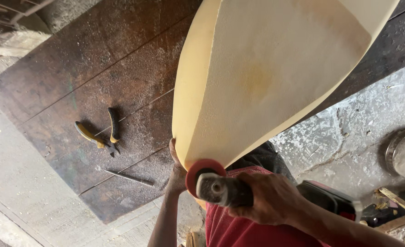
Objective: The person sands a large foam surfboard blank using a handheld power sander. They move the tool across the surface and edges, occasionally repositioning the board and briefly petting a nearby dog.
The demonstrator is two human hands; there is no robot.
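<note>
Foam [266, 73] fills the view from centre to 1 o'clock, its tip at 6. Grinder [225, 187] with red disc touches that tip, clenched in the right hand [271, 199]. Left hand [177, 167] grips the foam's edge. Pliers [102, 132] lie at 9 o'clock.

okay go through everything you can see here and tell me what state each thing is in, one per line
Large pale yellow foam piece: propped upright, edge being ground.
Grey angle grinder with red disc: pressed against the foam's lower tip.
Right hand: gripping the grinder.
Left hand: steadying the foam's edge.
Yellow-handled pliers: lying open on the floor.
</note>
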